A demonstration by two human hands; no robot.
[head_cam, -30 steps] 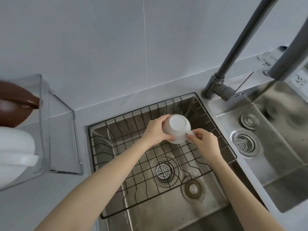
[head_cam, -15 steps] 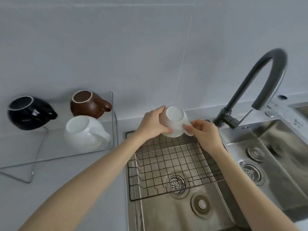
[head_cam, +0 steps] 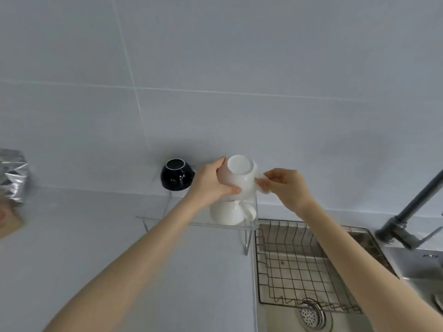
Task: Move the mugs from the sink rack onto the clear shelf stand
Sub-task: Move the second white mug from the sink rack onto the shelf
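Together, left hand [head_cam: 212,180], right hand [head_cam: 286,188], closed grip on white mug [head_cam: 239,176]

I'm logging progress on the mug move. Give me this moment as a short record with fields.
held mug: white mug, upside down, above the shelf
left hand: grips its body
right hand: at its handle side
clear shelf stand: black mug and second white mug, both upside down
sink rack: no mugs visible

Crinkled foil bag [head_cam: 12,174] at left, dark faucet [head_cam: 412,218] at right, sink drain strainer [head_cam: 311,313]
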